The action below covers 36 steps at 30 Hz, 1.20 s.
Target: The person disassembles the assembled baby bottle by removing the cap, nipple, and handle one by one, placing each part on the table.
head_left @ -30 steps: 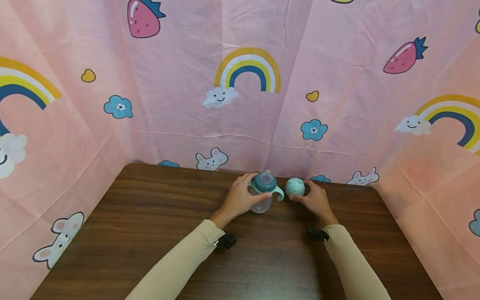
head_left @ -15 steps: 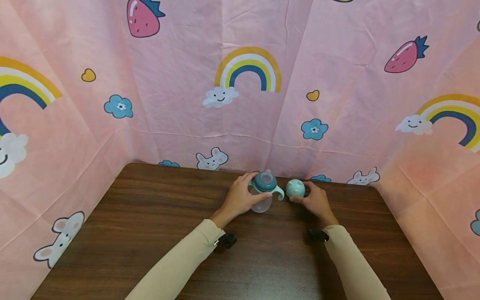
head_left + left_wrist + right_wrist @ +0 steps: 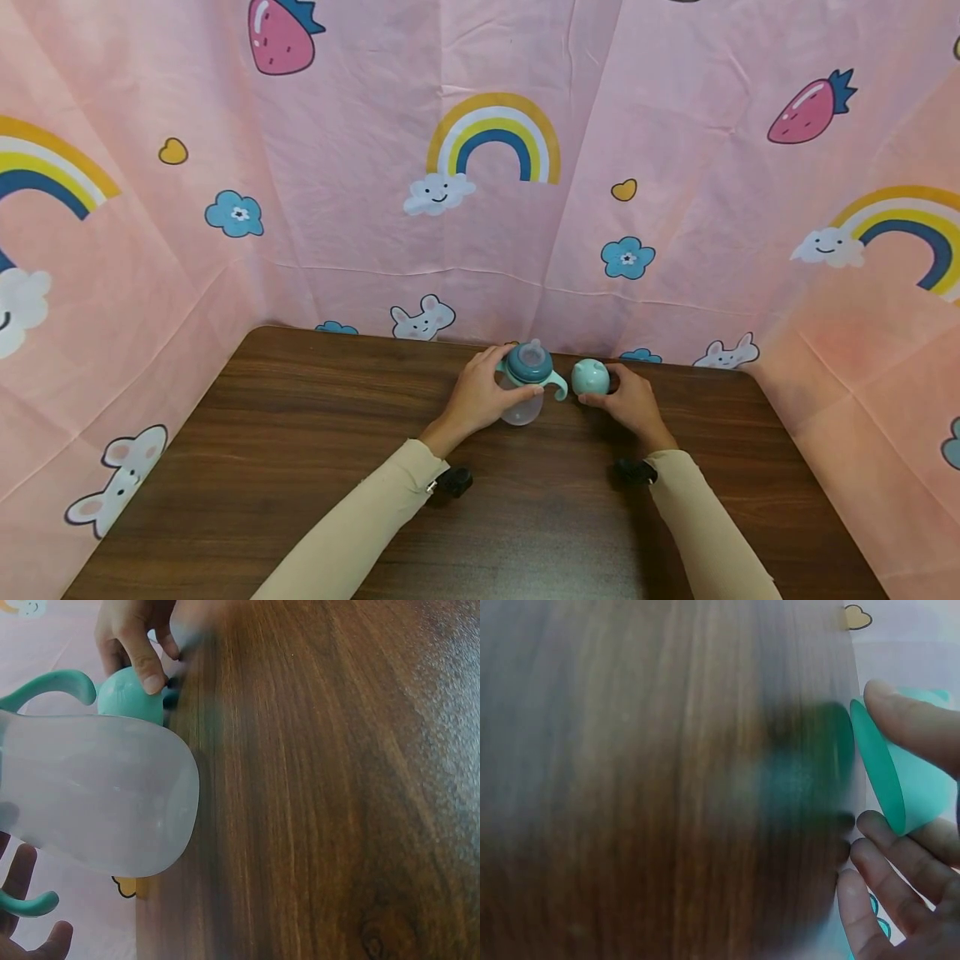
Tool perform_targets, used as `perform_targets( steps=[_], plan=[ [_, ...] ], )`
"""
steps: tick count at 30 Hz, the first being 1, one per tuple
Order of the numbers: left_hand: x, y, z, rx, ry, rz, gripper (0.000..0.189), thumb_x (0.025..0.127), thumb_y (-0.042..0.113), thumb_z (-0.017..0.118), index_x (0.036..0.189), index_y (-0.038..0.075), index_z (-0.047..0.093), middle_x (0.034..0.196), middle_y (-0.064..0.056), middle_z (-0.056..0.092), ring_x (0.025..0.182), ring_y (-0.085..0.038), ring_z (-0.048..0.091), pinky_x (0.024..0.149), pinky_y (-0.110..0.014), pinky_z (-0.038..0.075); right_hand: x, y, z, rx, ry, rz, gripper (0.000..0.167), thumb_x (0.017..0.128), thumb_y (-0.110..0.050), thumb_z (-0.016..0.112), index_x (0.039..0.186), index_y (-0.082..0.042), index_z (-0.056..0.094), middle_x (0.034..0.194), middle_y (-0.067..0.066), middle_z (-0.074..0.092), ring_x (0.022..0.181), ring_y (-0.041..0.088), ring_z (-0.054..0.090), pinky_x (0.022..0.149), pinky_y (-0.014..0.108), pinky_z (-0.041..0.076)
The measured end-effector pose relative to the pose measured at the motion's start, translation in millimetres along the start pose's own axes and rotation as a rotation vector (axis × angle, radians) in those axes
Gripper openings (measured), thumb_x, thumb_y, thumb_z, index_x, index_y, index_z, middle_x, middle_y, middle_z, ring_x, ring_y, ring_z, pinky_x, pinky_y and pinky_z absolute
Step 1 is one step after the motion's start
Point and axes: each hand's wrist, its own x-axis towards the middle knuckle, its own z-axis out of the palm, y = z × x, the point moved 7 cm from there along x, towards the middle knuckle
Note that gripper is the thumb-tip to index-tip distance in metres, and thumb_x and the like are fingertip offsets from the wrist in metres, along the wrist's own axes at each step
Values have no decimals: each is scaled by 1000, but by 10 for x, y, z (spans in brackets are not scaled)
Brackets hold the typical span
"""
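In the head view my left hand [image 3: 478, 393] grips a baby bottle [image 3: 522, 411] near the table's far edge, thumb across its front. The bottle stands upright with a clear body, a teal collar, a clear nipple on top and mint handles; the left wrist view shows its clear body [image 3: 97, 795] close up. Just to its right, my right hand [image 3: 636, 403] holds a round mint cap [image 3: 590, 377] with small ear bumps between thumb and fingers. In the right wrist view the cap [image 3: 926, 776] has its rim tilted to the tabletop, fingers under its far side.
The dark wooden table [image 3: 300, 433] stretches toward me and to both sides. A pink printed cloth [image 3: 510, 233] hangs right behind its far edge and along both sides. Each wrist carries a small black camera [image 3: 454, 481].
The right hand's cap has tipped slightly, its ear bumps showing a little differently in the head view. The left hand and the bottle have stayed in place.
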Motion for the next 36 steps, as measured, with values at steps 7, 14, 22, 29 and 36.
perform_targets(
  steps=[7,14,22,29,36],
  plan=[
    [-1,1,-3,-7,-5,-1,78,90,42,93,151,3,63,144,-15,68,132,-38,62,109,-60,51,9,5,-2,0,-3,-1,81,89,-36,94,149,5,60,134,27,71,118,44,70,99,62,55],
    [5,-12,4,-10,-8,5,79,90,42,93,152,4,62,146,-14,67,134,-38,62,111,-59,50,42,13,3,-19,-2,-36,77,88,-36,95,144,6,64,134,27,70,119,44,69,100,63,55],
    [4,-14,2,-10,-11,5,79,91,42,92,152,4,62,147,-14,66,135,-38,61,111,-60,49,52,18,13,-53,-9,-59,76,87,-36,95,139,11,66,139,29,63,123,49,63,104,66,51],
    [10,-30,7,-9,-10,4,78,90,41,93,152,4,62,147,-15,66,136,-38,61,112,-61,48,47,15,26,-69,-26,-54,78,87,-36,95,139,13,65,141,31,61,126,52,61,106,67,49],
    [6,-28,12,-3,-16,1,79,90,41,93,152,5,62,147,-14,66,136,-38,61,113,-61,48,50,33,41,-98,-35,-46,79,86,-37,95,138,14,64,146,35,57,131,57,56,109,70,45]
  ],
)
